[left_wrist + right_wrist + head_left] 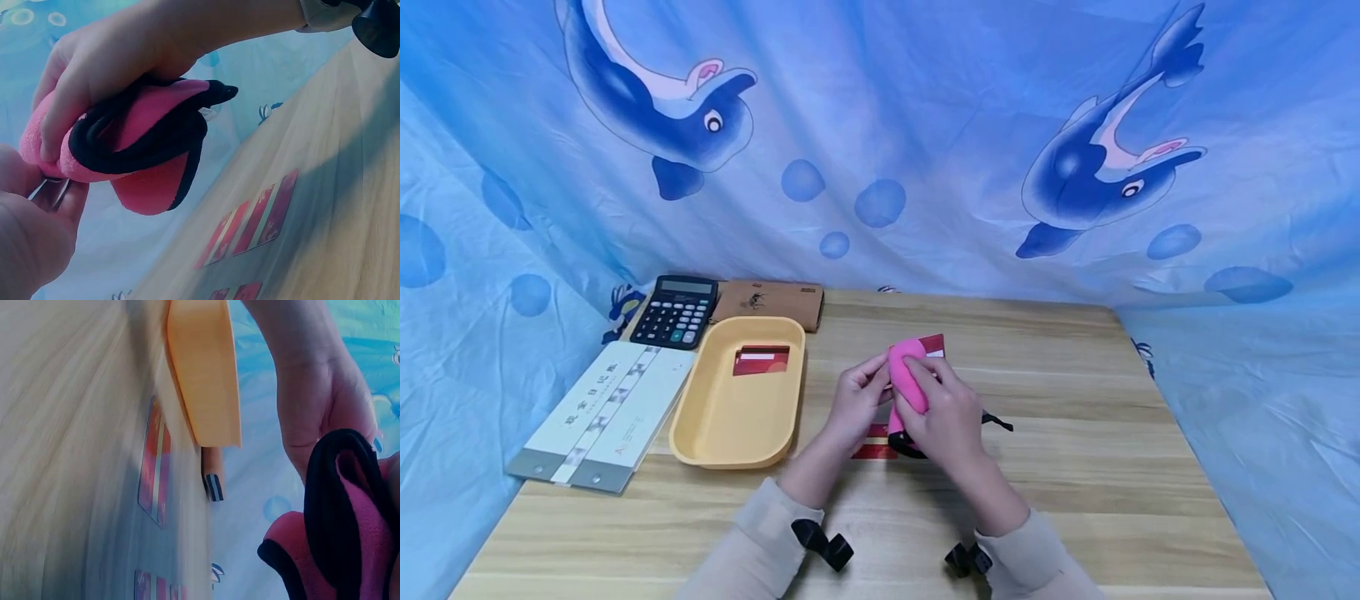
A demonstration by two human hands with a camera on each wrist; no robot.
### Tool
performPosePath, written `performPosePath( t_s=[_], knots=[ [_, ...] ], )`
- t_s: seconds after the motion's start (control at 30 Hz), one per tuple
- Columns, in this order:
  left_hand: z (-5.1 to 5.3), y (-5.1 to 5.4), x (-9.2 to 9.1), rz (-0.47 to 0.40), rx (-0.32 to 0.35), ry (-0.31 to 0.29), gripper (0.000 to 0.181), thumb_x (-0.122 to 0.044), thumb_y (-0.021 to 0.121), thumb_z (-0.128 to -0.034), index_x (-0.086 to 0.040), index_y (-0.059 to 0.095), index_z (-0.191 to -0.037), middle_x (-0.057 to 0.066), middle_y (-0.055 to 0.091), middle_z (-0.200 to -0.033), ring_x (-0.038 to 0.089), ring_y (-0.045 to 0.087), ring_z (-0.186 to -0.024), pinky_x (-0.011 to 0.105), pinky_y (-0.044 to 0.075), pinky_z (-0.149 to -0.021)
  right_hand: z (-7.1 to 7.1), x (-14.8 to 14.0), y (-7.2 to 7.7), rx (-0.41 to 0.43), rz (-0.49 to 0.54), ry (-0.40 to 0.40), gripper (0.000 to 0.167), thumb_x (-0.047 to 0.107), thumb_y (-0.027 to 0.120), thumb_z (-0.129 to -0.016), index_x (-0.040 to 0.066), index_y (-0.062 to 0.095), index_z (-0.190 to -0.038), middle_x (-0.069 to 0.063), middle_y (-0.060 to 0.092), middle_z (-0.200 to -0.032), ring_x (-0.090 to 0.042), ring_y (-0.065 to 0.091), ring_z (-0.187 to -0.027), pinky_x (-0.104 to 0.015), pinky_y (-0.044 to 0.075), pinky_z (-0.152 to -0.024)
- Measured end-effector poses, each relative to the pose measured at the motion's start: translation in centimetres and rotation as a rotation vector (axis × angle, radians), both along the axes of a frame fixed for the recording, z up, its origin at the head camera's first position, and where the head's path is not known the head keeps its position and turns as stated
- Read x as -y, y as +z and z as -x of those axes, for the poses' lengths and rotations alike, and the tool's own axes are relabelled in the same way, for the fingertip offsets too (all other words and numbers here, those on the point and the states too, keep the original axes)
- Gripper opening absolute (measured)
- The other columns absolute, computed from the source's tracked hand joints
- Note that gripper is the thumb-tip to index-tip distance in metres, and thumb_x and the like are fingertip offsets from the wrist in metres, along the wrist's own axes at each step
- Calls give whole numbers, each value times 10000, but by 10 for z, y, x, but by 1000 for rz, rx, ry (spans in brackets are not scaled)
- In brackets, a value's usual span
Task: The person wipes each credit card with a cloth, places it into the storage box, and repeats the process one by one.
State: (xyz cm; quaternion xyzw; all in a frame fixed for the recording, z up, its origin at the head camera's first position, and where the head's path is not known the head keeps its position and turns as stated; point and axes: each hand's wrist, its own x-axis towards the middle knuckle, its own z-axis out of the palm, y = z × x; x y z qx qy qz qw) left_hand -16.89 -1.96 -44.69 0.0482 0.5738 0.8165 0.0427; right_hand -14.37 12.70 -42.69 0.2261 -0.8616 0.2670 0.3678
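Observation:
Both hands meet above the table. My right hand (943,417) grips a folded pink cloth (904,371) with black edging, its thumb and fingers pressing the folds. A red card (934,343) sticks out behind the cloth, mostly covered by it. On the left side, my left hand (853,404) pinches the thin card edge between thumb and fingers; this edge shows beside the cloth (144,131) in the left wrist view. Below the hands, red cards with pale stripes (874,450) lie on the table, partly hidden.
A yellow tray (681,442) stands left of the hands, holding a red card (760,360). Behind it are a calculator (676,312) and a brown notebook (775,304). A white ledger (610,408) lies further left. Blue curtain (955,108) hangs behind the wooden table (1075,500).

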Motion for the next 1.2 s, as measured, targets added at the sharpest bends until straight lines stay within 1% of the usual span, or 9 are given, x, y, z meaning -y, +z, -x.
performPosePath(
  t_s=[0.17, 0.27, 0.37, 0.43, 0.67, 0.77, 1.0, 1.1, 1.2],
  knots=[
    [0, 1, 4, 30, -48, -44, 355, -2, 503, -1042, 51, 554, -1389, 223, 622, -1336, 169, 676, -1106, 342, 576, -939, -1, 2, 1, 2, 10, 21, 364, 176, 819, -797, 68, 767, -1141, -97, 692, -1015, -219, 662, -696, -329, 501, -461],
    [0, 2, 6, 121, -98, -52, 366, 22, 499, -1036, 10, 572, -1394, 202, 677, -1255, 187, 685, -1084, 326, 582, -926, 1, 4, 1, -20, 25, 17, 343, 170, 809, -798, 65, 773, -1123, -103, 694, -1004, -221, 662, -673, -324, 493, -441],
    [-1, 3, 6, 232, -148, -26, 368, 39, 506, -1025, -16, 603, -1375, 176, 717, -1170, 197, 702, -1018, 294, 594, -887, 3, 5, 0, -38, 42, -8, 318, 158, 793, -793, 57, 777, -1094, -106, 696, -991, -226, 668, -649, -333, 497, -431],
    [-2, 4, 5, 263, -165, -15, 353, 39, 514, -1022, 3, 609, -1360, 183, 718, -1167, 222, 710, -1009, 291, 599, -871, 4, 4, -2, -40, 56, -36, 318, 141, 796, -779, 49, 778, -1082, -109, 697, -985, -227, 661, -628, -334, 496, -430],
    [-8, 7, 9, 170, -148, 6, 337, 64, 524, -1012, 153, 535, -1337, 325, 655, -1188, 444, 691, -1026, 329, 596, -870, 12, -12, -5, 29, 88, -151, 380, 147, 847, -777, 61, 768, -1138, -120, 701, -1031, -257, 644, -630, -365, 508, -462],
    [-8, 8, 13, 184, -134, 11, 342, 58, 535, -1009, 157, 534, -1336, 326, 661, -1168, 449, 698, -992, 307, 597, -853, 16, -22, -7, 59, 85, -178, 383, 178, 843, -799, 72, 763, -1159, -121, 702, -1046, -272, 659, -664, -384, 526, -489],
    [-6, 5, 19, 166, -82, -35, 352, 55, 524, -1015, 146, 525, -1354, 315, 658, -1197, 461, 683, -1025, 316, 593, -868, 20, -41, -11, 116, 54, -174, 365, 200, 819, -822, 74, 766, -1160, -104, 711, -1030, -265, 649, -658, -379, 496, -468],
    [-6, 3, 22, 156, -52, -13, 363, 34, 522, -1025, 127, 517, -1376, 294, 651, -1235, 452, 681, -1039, 311, 590, -870, 21, -49, -11, 146, 51, -184, 375, 203, 819, -831, 67, 760, -1176, -102, 713, -1032, -269, 661, -693, -378, 510, -495],
    [-5, 4, 25, 156, -43, 38, 369, 12, 525, -1032, 122, 514, -1384, 296, 639, -1258, 449, 685, -1032, 307, 593, -864, 21, -56, -11, 164, 71, -194, 394, 212, 828, -828, 65, 755, -1186, -110, 715, -1037, -276, 672, -733, -385, 520, -520]
  ],
)
